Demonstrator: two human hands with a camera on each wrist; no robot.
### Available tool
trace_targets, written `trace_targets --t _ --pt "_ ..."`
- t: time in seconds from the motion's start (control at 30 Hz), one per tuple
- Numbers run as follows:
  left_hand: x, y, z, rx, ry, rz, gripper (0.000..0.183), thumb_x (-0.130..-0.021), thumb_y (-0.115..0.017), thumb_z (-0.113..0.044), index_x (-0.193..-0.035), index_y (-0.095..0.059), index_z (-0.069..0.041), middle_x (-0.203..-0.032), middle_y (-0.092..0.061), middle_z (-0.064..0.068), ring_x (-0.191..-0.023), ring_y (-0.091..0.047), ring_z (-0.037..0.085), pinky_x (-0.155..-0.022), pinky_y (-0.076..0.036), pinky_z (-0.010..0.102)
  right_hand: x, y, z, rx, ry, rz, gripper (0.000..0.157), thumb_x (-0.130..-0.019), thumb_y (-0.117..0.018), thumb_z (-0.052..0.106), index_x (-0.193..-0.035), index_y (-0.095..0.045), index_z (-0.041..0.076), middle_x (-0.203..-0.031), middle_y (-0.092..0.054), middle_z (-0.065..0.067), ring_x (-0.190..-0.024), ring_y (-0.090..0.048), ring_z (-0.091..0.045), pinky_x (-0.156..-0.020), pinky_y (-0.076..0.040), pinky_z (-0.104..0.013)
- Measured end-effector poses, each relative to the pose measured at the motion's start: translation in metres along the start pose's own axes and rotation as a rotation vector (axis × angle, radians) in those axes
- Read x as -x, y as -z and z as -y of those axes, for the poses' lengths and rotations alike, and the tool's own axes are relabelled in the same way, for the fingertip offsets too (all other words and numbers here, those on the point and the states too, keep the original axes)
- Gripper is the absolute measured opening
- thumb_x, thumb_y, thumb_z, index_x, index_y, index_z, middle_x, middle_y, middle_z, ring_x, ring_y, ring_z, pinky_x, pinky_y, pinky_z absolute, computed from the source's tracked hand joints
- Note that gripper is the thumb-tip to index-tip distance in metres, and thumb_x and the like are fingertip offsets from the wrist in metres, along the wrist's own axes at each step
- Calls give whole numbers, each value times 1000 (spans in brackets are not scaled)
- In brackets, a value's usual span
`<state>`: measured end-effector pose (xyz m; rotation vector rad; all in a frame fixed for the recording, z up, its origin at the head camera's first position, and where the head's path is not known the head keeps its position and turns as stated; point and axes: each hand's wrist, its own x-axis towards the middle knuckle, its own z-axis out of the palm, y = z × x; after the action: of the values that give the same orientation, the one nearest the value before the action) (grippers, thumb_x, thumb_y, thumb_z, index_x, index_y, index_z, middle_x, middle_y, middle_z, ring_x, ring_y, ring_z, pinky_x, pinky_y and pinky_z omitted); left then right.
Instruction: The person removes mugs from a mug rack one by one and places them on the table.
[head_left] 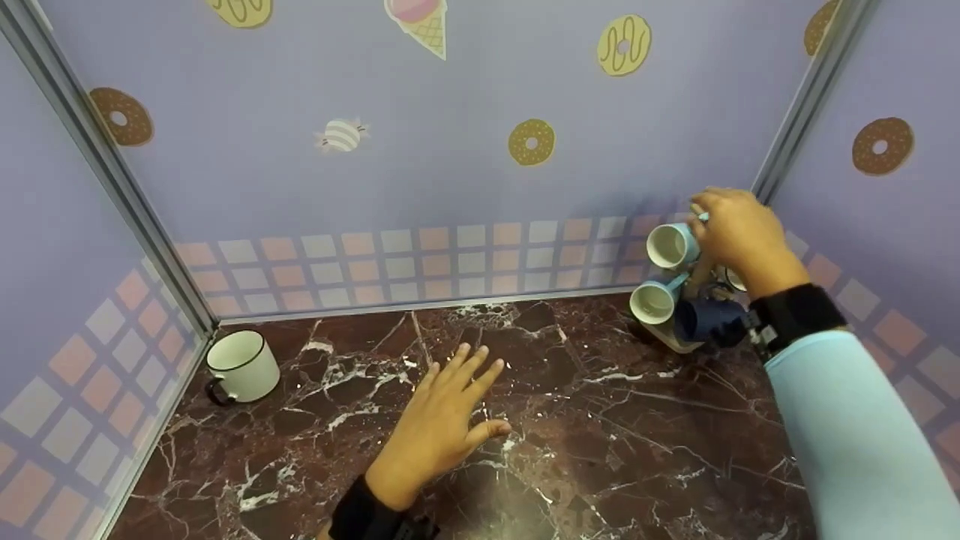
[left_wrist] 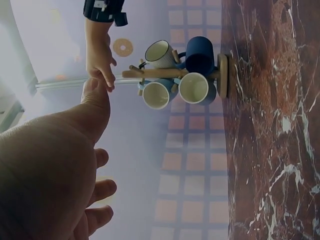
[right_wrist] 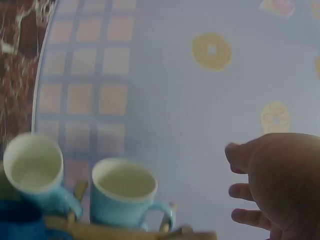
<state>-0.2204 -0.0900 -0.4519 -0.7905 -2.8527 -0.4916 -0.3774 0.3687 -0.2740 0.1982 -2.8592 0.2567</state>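
A person's right hand [head_left: 739,229] hangs over a wooden mug rack [left_wrist: 160,73], fingers loosely bent and, by both wrist views, gripping nothing. Just below its fingertips, toward the left, is an upper light-blue mug [head_left: 671,246], hung by its handle [right_wrist: 159,205] on a peg [right_wrist: 165,220]. Below that are a lower light-blue mug [head_left: 652,301] and, nearer the wrist, a dark blue mug [head_left: 709,319]. The left hand [head_left: 442,427], well apart, is spread wide above the marbled tabletop [head_left: 585,450] and holds nothing; a white mug [head_left: 244,366] stands beyond it to the left. Working here well probably means keeping the right fingers clear of the handle and peg, moving along the peg's slant, and not jostling the neighbouring mugs. In the head view the right hand covers the rack's top and its own fingertips; a patterned mug [left_wrist: 160,54] barely shows there, and the dark mug's opening is hidden.
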Motion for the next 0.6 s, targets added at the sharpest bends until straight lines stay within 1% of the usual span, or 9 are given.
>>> trace_targets --t 0.1,0.2,0.37,0.5,0.53,0.6 --pt "-2 -5 -4 2 -15 16 92 -104 -45 -82 -180 -32 -32 -191 -20 0 -179 -20 31 -144 -18 64 -8 7 -20 19 -52 -14 54 -116 -56 23 -164 -53 -2 -175 -42 -34 -159 -37 -65 -127 -34 -86" --pt "-4 -10 -9 12 -27 41 92 -104 -44 -83 -180 -32 -32 -191 -19 0 -179 -20 31 -145 -18 63 -14 9 -32 23 -78 -11 56 -112 -57 13 -165 -50 -4 -174 -42 -37 -156 -38 -67 -126 -35 -85" --pt "-6 -16 -11 24 -47 63 93 -103 -40 -85 -180 -30 -34 -191 -17 -2 -179 -19 30 -145 -17 63 -24 4 -39 19 -96 -21 59 -108 -61 5 -164 -50 -8 -166 -46 -42 -150 -42 -68 -125 -39 -83" --pt "-4 -16 -10 14 -38 72 93 -102 -40 -86 -180 -30 -35 -191 -17 -3 -179 -19 29 -145 -17 62 -30 -2 -43 10 -124 -16 66 -99 -70 1 -161 -51 -11 -161 -49 -45 -146 -47 -68 -122 -42 -82" --pt "-4 -15 -10 14 -36 74 94 -102 -40 -86 -180 -31 -35 -191 -17 -3 -179 -19 29 -145 -17 62 -31 -3 -45 2 -130 -18 67 -97 -71 0 -160 -52 -12 -159 -51 -45 -145 -48 -68 -121 -43 -81" --pt "-3 -15 -11 18 -36 76 94 -102 -39 -87 -180 -31 -34 -191 -17 -2 -179 -19 29 -145 -18 63 -33 -5 -48 -23 -136 -40 61 -99 -70 -2 -157 -55 -14 -153 -55 -46 -142 -51 -67 -120 -45 -80"
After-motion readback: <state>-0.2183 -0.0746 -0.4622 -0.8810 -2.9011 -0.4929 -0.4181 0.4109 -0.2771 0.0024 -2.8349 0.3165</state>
